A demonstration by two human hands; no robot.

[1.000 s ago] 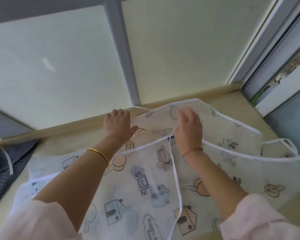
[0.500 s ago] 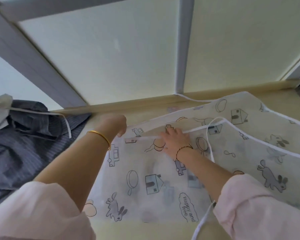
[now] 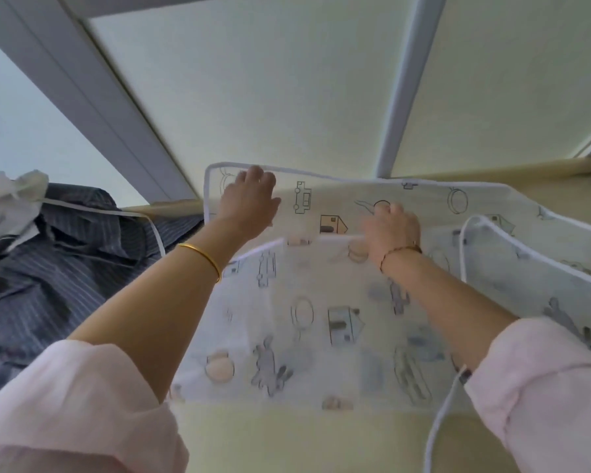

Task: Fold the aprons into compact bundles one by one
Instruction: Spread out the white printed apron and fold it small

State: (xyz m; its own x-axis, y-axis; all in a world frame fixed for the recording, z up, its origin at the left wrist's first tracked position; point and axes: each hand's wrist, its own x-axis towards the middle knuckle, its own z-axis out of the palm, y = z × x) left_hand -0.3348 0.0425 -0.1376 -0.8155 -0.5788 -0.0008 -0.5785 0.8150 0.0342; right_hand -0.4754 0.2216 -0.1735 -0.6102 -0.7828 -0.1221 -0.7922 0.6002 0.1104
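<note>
A thin white apron [image 3: 307,322] printed with cartoon houses, cars and rabbits lies across the pale table, partly doubled over. My left hand [image 3: 249,199] grips its far left corner and holds that flap raised off the table. My right hand [image 3: 391,230] is closed on the white-piped edge of the layer in the middle. A white apron strap [image 3: 440,418] trails off the table's near edge by my right sleeve.
A dark blue striped apron [image 3: 48,268] lies heaped at the left with a white strap across it, and a crumpled white cloth [image 3: 11,196] sits behind it. A wooden ledge [image 3: 492,170] and window panels close the table's far side.
My left hand has lifted the apron's far left corner up from the table. My right hand has slid right along the piped edge. The view has shifted left.
</note>
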